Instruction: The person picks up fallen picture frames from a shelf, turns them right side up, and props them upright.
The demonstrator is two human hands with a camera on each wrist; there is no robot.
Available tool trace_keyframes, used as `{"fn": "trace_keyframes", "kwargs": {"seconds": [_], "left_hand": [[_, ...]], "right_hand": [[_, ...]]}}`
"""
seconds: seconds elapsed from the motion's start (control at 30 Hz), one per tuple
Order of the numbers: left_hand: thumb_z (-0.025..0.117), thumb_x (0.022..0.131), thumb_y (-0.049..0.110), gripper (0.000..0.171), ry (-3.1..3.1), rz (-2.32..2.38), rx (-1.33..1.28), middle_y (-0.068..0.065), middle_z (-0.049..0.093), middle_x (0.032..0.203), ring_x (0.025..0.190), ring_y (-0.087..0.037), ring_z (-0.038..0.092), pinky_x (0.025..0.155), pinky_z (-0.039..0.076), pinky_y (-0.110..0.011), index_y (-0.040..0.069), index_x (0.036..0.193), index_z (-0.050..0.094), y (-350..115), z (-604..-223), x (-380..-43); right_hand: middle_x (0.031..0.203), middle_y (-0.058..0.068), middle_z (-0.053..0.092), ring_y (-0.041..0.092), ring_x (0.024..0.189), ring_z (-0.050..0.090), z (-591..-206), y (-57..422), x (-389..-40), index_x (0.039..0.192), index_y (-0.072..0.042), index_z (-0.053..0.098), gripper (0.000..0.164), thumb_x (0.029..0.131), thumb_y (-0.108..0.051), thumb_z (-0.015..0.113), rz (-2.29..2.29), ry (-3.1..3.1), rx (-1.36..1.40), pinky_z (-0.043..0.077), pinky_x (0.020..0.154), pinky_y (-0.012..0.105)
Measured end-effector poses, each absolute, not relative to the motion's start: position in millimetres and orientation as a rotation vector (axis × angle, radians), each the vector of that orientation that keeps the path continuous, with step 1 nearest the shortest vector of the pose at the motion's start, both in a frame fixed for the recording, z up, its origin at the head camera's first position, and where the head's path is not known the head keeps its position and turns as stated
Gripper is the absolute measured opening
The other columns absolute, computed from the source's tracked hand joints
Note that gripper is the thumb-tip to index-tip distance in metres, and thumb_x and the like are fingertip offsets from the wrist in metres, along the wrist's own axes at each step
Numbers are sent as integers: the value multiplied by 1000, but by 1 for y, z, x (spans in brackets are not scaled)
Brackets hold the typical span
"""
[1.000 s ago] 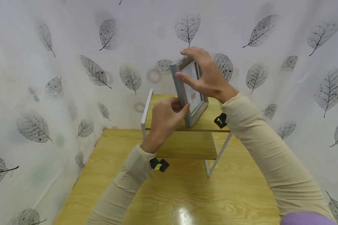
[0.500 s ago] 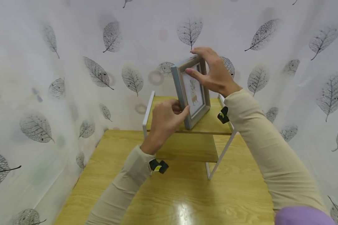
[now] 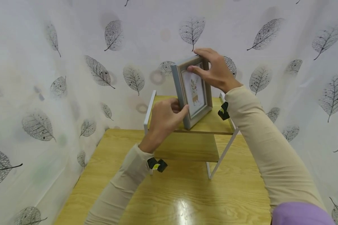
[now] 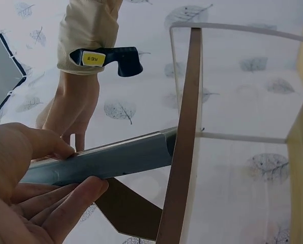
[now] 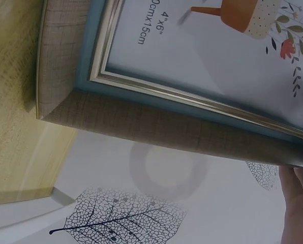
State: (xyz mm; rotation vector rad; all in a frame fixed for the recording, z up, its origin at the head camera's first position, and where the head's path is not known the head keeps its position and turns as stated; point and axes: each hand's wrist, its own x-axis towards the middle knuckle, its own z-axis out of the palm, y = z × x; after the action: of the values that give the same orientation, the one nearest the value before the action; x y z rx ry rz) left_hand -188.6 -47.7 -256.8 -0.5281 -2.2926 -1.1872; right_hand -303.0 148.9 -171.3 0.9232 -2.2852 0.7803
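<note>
A picture frame (image 3: 195, 90) with blue-grey outer sides and a wood-toned front stands on the top board of a small two-tier shelf (image 3: 218, 123), turned at an angle. Its picture shows a plant in an orange pot. My left hand (image 3: 164, 118) pinches the frame's left side low down, thumb in front and fingers behind. Up at the top right corner, my right hand (image 3: 215, 70) grips the frame, thumb on the front and fingers over the top edge. In the left wrist view, a dark support flap (image 4: 128, 208) sticks out behind the frame.
The shelf, with white metal side frames (image 3: 225, 153) and a lower board (image 3: 191, 147), stands on a wooden table (image 3: 169, 193). A leaf-patterned curtain (image 3: 73, 40) hangs close behind and at both sides. Something purple (image 3: 301, 214) shows at the lower right.
The frame has turned so its picture faces more toward me, its right side swinging right and back. My right hand has moved slightly right with it; the left keeps its hold.
</note>
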Motion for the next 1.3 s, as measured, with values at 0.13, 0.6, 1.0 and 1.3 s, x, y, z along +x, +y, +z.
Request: {"fn": "trace_keyframes", "kwargs": {"seconds": [0.13, 0.6, 1.0, 1.3], "left_hand": [[73, 94, 22, 21, -2309, -1181, -533, -6, 77, 85, 70, -8, 72, 63, 58, -22, 2, 99, 75, -51, -255, -190], [70, 96, 22, 26, -2390, -1206, -505, -10, 77, 96, 81, -16, 74, 73, 60, -27, -1, 109, 74, -61, -251, -192], [68, 99, 21, 31, -2438, -1269, -449, -14, 75, 109, 95, -21, 74, 82, 60, -30, -2, 119, 71, -66, -249, -198], [66, 100, 21, 35, -2465, -1288, -435, -16, 73, 117, 102, -24, 73, 86, 59, -31, -4, 126, 67, -69, -247, -201]], "right_hand": [[143, 17, 56, 28, 133, 51, -169, 150, -301, 143, 0, 55, 60, 93, -23, 77, 766, -2293, 904, 39, 113, 35], [127, 17, 68, 30, 115, 64, -160, 153, -293, 126, 1, 68, 47, 90, -27, 80, 680, -2288, 803, 52, 101, 38], [117, 18, 72, 32, 109, 69, -159, 155, -285, 117, 2, 73, 44, 89, -31, 80, 617, -2227, 652, 53, 99, 38], [112, 18, 73, 34, 103, 72, -158, 157, -280, 113, 1, 74, 47, 87, -38, 80, 565, -2197, 597, 55, 94, 42]]}}
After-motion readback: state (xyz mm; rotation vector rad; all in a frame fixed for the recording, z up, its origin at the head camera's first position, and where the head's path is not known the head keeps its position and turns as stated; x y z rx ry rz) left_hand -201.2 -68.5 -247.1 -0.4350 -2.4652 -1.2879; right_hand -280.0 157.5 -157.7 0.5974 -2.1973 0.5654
